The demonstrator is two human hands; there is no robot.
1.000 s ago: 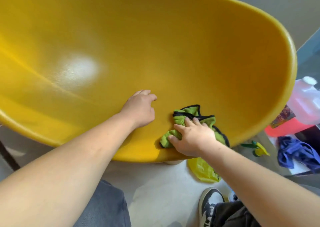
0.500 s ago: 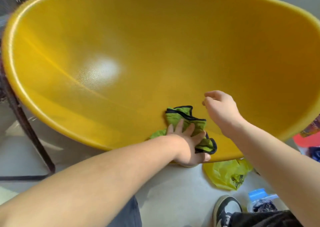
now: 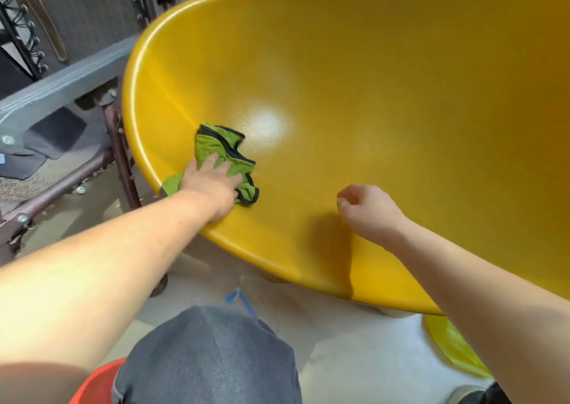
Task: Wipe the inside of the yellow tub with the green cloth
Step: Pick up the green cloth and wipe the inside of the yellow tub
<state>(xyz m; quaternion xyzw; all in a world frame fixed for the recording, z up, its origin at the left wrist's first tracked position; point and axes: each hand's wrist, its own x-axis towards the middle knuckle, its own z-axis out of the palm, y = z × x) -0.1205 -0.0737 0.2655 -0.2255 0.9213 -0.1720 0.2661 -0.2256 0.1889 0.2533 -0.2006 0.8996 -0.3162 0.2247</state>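
At the far left, a metal folding frame (image 3: 117, 156) is standing just beside the tub (image 3: 401, 95). The tub is filling most of the view, its long axis running left to right and out past the right edge, its open side facing the person.

The left arm is reaching forward, nearly straight, and crossing the near rim. The left hand (image 3: 212, 181) is lying palm down on the cloth (image 3: 220, 146) with its fingers straight and spread a little, pressing the cloth flat against the inner wall rather than gripping it.

The cloth is sitting crumpled low on the tub's left inner wall, just inside the rim. Its long axis is running from the rim beside the wrist up and away from the person, and its far corner is pointing toward a bright patch of glare (image 3: 268, 122).

A knee (image 3: 209, 357) in grey fabric is showing below.

Further right, the right arm is coming in over the near rim with the wrist bent. The right hand (image 3: 367, 209) is hovering above the tub's floor, well apart from the cloth, its fingers curling into a loose fist and holding nothing.
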